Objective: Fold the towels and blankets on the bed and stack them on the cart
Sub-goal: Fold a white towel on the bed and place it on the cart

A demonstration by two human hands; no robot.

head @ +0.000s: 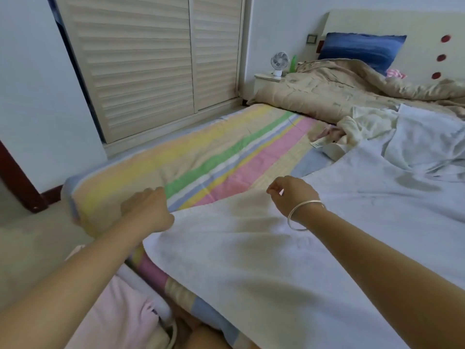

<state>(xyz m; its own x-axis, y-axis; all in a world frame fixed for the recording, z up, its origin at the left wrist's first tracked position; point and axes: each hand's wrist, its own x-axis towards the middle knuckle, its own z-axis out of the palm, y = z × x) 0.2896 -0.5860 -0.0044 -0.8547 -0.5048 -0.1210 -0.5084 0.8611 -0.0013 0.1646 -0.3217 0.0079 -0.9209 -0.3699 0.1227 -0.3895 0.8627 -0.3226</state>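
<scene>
White towel across striped bed

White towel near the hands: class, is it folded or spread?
Spread: the white terry towel lies opened out flat over the pastel-striped bedsheet, no fold visible.

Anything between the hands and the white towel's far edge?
Nothing visible. The right hand pinches the towel at its edge; the left hand sits at its corner, grip hidden. The cart is out of view.
</scene>
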